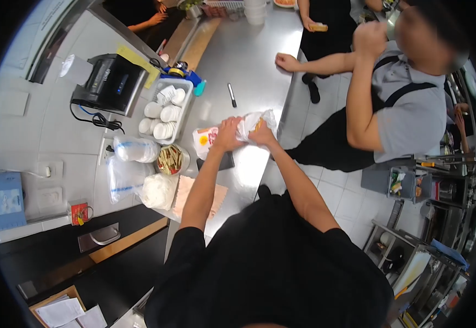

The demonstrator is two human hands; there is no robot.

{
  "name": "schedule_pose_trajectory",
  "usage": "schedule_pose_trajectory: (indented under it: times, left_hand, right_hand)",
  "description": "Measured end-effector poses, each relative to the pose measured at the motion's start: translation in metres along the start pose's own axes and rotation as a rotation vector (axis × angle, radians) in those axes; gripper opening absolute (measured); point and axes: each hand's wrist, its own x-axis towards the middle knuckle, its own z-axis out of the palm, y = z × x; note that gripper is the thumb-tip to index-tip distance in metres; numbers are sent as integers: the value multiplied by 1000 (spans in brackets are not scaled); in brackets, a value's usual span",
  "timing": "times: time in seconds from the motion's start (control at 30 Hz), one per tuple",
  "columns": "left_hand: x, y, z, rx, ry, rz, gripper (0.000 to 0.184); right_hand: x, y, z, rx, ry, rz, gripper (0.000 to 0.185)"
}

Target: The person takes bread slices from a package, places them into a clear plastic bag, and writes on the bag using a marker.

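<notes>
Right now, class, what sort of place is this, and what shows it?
Probably a commercial food kitchen: there's a long metal worktop, stacked white containers and what looks like a receipt printer.

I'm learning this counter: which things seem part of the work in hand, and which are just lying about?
Likely part of the work:
printed bag, at the left hand
white wrapping, in the right hand

Apparently just lying about:
marker
printer
tray
</notes>
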Motion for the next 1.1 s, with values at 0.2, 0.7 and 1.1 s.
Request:
schedule_pose_trajectory:
  times: [0.2, 0.7, 1.1]
  left_hand:
    - [-3, -2, -2, 32, -6, 25, 101]
    - [-4, 15, -8, 108, 45, -76, 98]
    - [-6, -1, -3, -122, 134, -301, 112]
  right_hand:
    - [61, 51, 9, -44, -154, -69, 104]
    - [-73, -71, -73, -447, 43, -223, 75]
    - [-158, -56, -69, -650, -65, -715, 61]
